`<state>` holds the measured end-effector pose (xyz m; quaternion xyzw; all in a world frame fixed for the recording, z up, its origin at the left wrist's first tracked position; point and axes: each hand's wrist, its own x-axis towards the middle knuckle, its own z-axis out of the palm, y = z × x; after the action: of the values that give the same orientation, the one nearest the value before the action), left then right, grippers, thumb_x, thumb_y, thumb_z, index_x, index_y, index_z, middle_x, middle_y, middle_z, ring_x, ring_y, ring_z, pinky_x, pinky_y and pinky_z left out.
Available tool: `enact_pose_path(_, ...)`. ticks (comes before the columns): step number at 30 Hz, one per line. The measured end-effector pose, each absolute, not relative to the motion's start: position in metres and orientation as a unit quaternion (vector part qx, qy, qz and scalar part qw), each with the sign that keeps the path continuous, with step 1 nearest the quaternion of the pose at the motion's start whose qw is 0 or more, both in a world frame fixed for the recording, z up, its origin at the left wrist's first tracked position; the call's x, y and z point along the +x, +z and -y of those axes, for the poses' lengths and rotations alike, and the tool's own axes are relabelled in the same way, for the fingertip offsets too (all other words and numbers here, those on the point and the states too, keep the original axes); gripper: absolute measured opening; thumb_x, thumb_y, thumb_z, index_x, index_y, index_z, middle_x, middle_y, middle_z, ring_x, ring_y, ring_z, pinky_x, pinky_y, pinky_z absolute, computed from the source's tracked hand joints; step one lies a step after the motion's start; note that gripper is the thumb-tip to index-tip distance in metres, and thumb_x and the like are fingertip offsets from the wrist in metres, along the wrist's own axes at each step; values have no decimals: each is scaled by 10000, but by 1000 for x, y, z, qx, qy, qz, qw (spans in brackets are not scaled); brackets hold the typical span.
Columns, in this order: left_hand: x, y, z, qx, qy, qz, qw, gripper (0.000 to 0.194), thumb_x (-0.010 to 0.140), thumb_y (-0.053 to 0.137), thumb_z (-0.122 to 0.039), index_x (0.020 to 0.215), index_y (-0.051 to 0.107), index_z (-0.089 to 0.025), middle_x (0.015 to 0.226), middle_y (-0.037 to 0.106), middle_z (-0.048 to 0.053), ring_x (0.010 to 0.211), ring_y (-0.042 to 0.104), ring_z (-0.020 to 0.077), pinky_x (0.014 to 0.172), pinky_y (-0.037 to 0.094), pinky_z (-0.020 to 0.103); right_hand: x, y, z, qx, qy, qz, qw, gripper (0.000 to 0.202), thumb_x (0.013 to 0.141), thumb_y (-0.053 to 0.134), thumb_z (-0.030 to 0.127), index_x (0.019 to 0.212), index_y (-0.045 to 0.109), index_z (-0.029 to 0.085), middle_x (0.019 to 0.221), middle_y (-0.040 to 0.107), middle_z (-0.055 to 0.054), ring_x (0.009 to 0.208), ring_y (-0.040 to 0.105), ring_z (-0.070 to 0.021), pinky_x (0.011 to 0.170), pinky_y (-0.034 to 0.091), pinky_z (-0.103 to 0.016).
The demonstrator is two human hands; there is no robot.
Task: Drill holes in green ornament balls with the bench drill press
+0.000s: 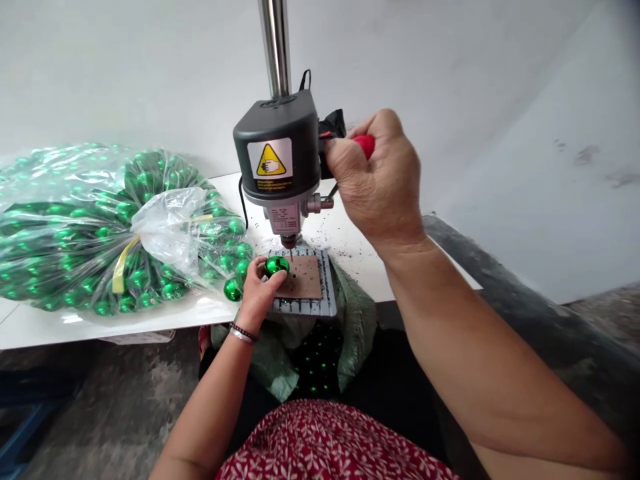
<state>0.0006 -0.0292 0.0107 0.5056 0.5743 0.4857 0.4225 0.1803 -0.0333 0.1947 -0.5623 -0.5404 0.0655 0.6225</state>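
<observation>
A shiny green ball (277, 266) is pinched between the thumb and fingers of my left hand (260, 285), just left of the drill bit (292, 255). Below it lies a brown board (310, 283) with a small dark hole, on the slotted metal base (327, 303) of a bench drill press (277, 150). High on the right, my right hand (377, 180) wraps around the red knob (367, 145) of the drill's lever. The bit stands above the board, near the ball's right side; whether they touch I cannot tell.
A big clear plastic bag (170, 227) full of green balls covers the left of the white table (245, 190). One loose-looking green ball (232, 290) sits at its right edge. Dark shavings surround the base. An open green sack (357, 320) with more balls hangs below the table edge.
</observation>
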Motion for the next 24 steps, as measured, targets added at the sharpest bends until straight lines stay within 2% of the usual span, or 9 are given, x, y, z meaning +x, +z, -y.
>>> enact_pose_path(6,1,-5,23,555,450,-568,409,563,701,753,-370,1189,549,-173,1156,663,103,1053,625,204,987,465,361,182,196,35,-558,66,548,620,238,845,582,313,750,393,201,648,403,60,620,324,-64,654,306,-238)
enact_pose_path(16,8,15,23,635,374,-591,328,522,679,781,-269,1175,648,-175,1136,696,77,1065,638,245,1003,470,383,181,197,35,-571,55,553,605,247,859,553,329,747,370,205,662,407,44,630,334,-74,663,319,-248)
enact_pose_path(24,12,8,16,710,317,-558,289,557,695,785,-275,1232,657,-198,1119,716,79,1045,647,270,977,485,408,181,196,35,-569,49,546,613,248,834,586,312,737,379,217,667,431,31,629,347,-87,673,368,-262)
